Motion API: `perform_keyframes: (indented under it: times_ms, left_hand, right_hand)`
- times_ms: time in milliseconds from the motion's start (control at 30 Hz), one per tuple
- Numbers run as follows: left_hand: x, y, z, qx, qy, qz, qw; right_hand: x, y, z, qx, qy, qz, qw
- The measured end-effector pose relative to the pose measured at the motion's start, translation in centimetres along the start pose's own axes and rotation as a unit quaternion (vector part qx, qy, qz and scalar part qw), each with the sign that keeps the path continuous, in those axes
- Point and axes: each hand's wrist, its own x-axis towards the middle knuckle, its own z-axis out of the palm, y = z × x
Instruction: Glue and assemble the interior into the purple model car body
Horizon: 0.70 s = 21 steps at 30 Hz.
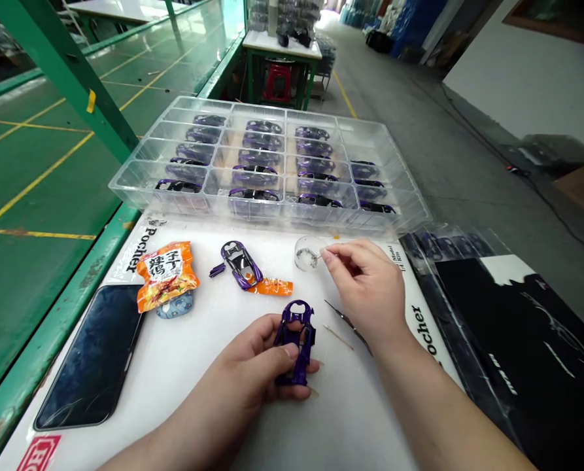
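My left hand (257, 363) grips a purple toy car body (296, 340) low over the white work surface (213, 379), fingers wrapped round its side. My right hand (365, 288) is pinched on a thin stick whose tip reaches into a small clear round dish (307, 252). A second purple car body (241, 263) lies further back, beside a small purple part (217, 269) and an orange wrapper scrap (272, 286). Tweezers (346, 322) and a toothpick (338, 336) lie just below my right hand.
A clear compartment tray (272, 111) with several purple car bodies stands at the back. An orange snack packet (167, 273) and a dark phone (93, 356) lie at the left. A black sheet (517, 340) lies at the right. A green frame (51, 59) borders the left edge.
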Motion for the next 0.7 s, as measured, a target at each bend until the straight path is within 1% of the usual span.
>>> perform_keyframes:
  times_ms: [233, 533, 700]
  left_hand:
    - [0.02, -0.07, -0.05, 0.011, 0.001, 0.002, 1.0]
    - [-0.28, 0.17, 0.02, 0.014, -0.002, 0.003, 1.0]
    - [-0.17, -0.06, -0.16, 0.017, -0.01, 0.007, 1.0]
  right_hand:
    - [-0.32, -0.1, -0.42, 0.003, 0.054, 0.0, 0.999]
    - [-0.33, -0.12, -0.43, 0.015, 0.055, 0.003, 0.998]
    - [-0.26, -0.21, -0.35, 0.018, 0.057, -0.003, 0.998]
